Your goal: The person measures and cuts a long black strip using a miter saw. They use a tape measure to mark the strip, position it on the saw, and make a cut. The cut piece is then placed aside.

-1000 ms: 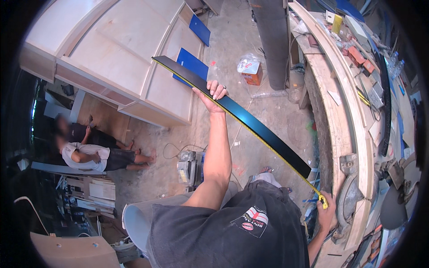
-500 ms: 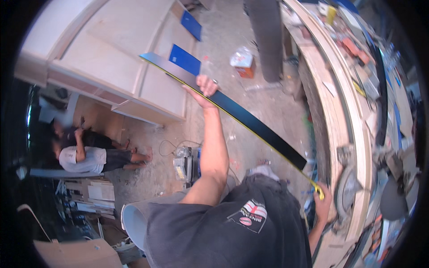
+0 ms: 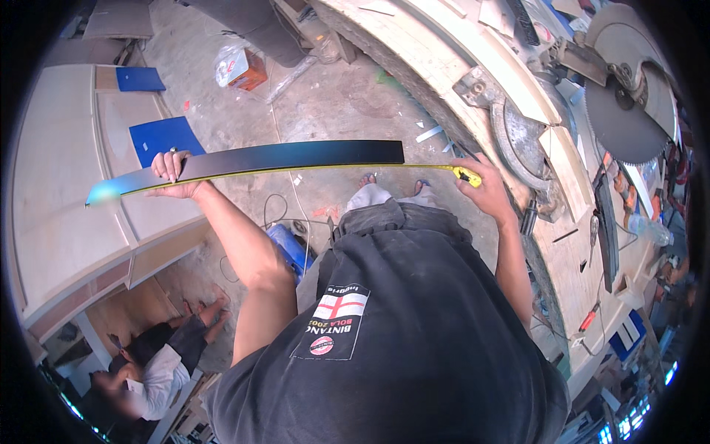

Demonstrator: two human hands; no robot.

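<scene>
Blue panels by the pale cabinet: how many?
2: upper panel near the top end of the cabinet; lower panel partly behind the left hand. Others may be hidden.

Dark shirt (image 3: 458, 325), six o'clock: one black rectangular patch (image 3: 334, 323), inverted; legible lettering in white and colour, with number; red cross (image 3: 345, 305) on white; round red-and-white emblem (image 3: 322, 345), wording too small. Orange carton (image 3: 254, 72), eleven o'clock: red mark, illegible. Yellow tape measure (image 3: 467, 176), two o'clock: figures too small to read.
</scene>
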